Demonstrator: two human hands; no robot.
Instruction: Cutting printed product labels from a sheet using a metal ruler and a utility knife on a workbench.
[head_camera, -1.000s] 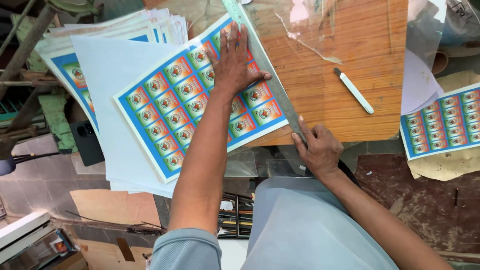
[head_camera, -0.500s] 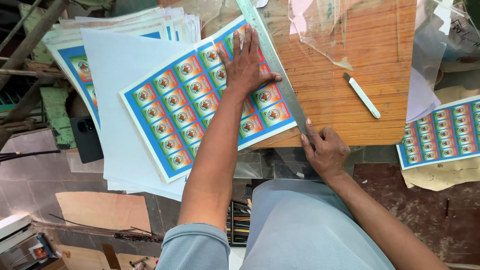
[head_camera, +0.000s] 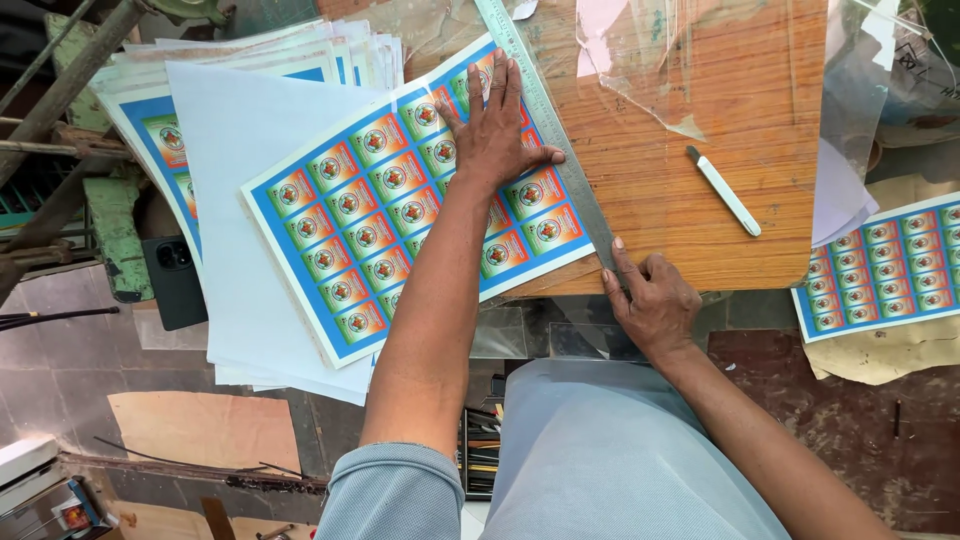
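Your left hand (head_camera: 497, 130) lies flat, pinning the printed sheet (head_camera: 400, 200), while your right hand (head_camera: 650, 300), fingers curled, steadies the steel ruler (head_camera: 550, 120).

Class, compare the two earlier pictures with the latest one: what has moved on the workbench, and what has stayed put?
Very little moved. The printed sheet and metal ruler appear slightly shifted, perhaps only because the camera moved. Nothing was picked up or let go. As before, the left hand presses flat on the sheet beside the ruler, the right hand rests at the ruler's near end, and the white knife lies untouched on the wooden board.
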